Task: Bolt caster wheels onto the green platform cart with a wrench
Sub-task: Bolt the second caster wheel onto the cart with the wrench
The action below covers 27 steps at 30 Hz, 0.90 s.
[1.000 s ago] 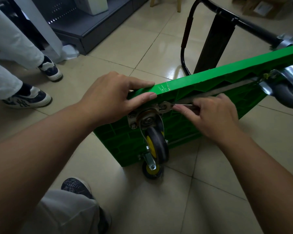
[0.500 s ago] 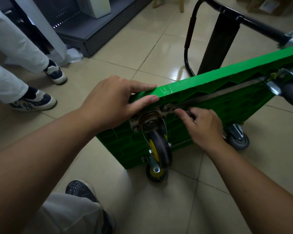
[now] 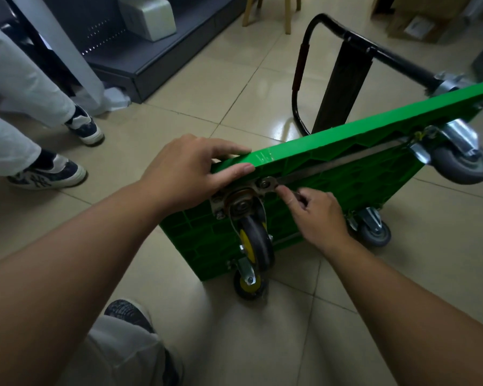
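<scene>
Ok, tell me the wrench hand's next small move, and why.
Probably swing the wrench handle through a short turn: its head sits round the bolt at a corner of the caster plate, the right hand grips the handle, and the left hand rests on the top edge of the green cart.

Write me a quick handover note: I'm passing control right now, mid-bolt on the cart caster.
Left hand: straight fingers press the green cart's upper edge, steadying it on its side.
Right hand: grips the wrench, with its head on the top-right bolt of the near yellow-hub caster.
Done: all four casters sit on the underside.
Left: finish this bolt, then check this caster's other bolts, since their tightness can't be seen. Then set the cart upright.
</scene>
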Available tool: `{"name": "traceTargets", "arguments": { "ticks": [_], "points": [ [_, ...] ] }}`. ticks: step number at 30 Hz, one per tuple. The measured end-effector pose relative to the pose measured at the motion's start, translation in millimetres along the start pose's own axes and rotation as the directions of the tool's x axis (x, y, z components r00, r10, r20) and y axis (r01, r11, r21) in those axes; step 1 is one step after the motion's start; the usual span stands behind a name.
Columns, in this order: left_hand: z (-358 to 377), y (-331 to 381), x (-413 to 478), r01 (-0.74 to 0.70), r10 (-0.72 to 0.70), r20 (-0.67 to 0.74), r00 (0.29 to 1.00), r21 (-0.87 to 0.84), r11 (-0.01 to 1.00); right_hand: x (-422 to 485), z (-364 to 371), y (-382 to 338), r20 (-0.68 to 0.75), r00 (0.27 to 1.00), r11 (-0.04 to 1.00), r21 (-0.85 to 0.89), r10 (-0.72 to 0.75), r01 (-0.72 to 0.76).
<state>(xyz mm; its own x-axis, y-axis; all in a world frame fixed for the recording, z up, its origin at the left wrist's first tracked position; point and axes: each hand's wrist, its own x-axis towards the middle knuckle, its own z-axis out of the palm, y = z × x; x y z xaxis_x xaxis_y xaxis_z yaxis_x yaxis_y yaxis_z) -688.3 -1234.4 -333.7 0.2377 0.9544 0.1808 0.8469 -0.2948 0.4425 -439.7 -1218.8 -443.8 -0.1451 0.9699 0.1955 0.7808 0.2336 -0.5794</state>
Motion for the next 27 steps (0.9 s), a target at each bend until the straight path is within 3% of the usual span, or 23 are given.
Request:
{"name": "traceTargets", "arguments": {
  "ticks": [3, 5, 7, 9, 10, 12, 14, 16, 19, 27],
  "points": [
    [-8, -3, -2, 0.096, -0.092, 0.087, 0.992, -0.043, 0.994, -15, -22, 21, -0.026, 0.991, 0.976, -0.173, 0.129, -0.131],
    [-14, -7, -5, 0.124, -0.120, 0.074, 0.990, -0.040, 0.992, -26, -46, 24, -0.023, 0.985, 0.933, -0.319, 0.169, -0.167],
    [-21, -12, -12, 0.148, -0.146, 0.070, 0.987, -0.023, 0.989, -25, -70, 3, 0.007, 0.996, 0.911, -0.404, 0.087, -0.077],
    [-26, -18, -22, 0.167, -0.164, 0.102, 0.981, -0.020, 0.986, -15, -85, -36, 0.049, 0.994, 0.864, -0.491, -0.098, 0.109],
    [-28, -20, -26, 0.169, -0.164, 0.121, 0.979, -0.029, 0.985, -7, -90, -58, 0.093, 0.976, 0.798, -0.563, -0.199, 0.216],
    [-30, -22, -33, 0.161, -0.151, 0.157, 0.976, -0.055, 0.985, 9, -94, -95, 0.222, 0.909, 0.559, -0.729, -0.353, 0.395],
    [-30, -25, -36, 0.145, -0.128, 0.189, 0.974, -0.083, 0.986, 16, -96, -126, 0.358, 0.842, 0.327, -0.803, -0.404, 0.498],
    [-28, -30, -36, 0.139, -0.114, 0.199, 0.973, -0.118, 0.983, 18, -93, -146, 0.443, 0.786, 0.187, -0.808, -0.432, 0.558],
    [-27, -37, -38, 0.140, -0.105, 0.209, 0.972, -0.163, 0.977, 19, -83, -166, 0.530, 0.709, 0.046, -0.785, -0.465, 0.617],
    [-26, -39, -38, 0.105, -0.068, 0.213, 0.975, -0.171, 0.980, 40, -72, -189, 0.647, 0.614, -0.179, -0.741, -0.452, 0.648]
  ]
}}
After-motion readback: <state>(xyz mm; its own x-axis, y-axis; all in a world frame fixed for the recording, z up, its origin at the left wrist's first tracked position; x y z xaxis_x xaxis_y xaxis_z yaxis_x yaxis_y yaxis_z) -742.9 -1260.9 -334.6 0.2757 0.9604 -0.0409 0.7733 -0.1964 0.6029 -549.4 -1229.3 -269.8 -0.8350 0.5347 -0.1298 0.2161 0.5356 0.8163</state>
